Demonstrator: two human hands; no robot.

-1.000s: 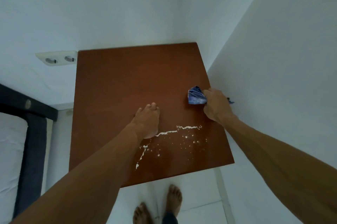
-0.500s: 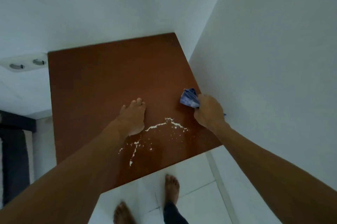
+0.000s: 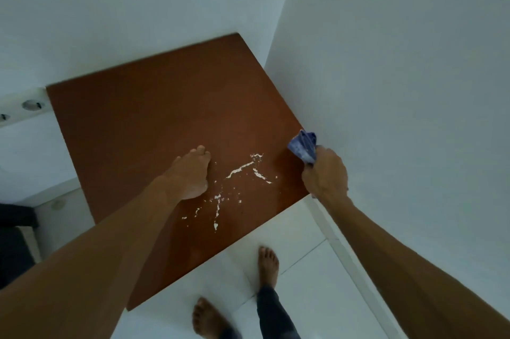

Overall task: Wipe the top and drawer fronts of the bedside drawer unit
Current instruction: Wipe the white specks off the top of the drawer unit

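The top of the drawer unit (image 3: 154,117) is a flat, smooth, reddish-brown board that fills the corner where two white walls (image 3: 386,90) meet; the drawer fronts are out of view below it. A thin scatter of white crumbs (image 3: 240,170) lies near its front right corner, the longest streak running from the front edge toward the right edge. The crumbs sit between the two hands. The crumpled blue cloth (image 3: 303,145), soft and bunched, is at the right edge against the wall, clamped in the right hand (image 3: 325,173), so the mess lies just to its left, and the next stroke likely goes leftward. The left hand (image 3: 190,173) rests on the board with fingers straight, holding nothing, just beside the crumbs. Bare feet (image 3: 267,264) stand on the pale tiled floor (image 3: 303,242).
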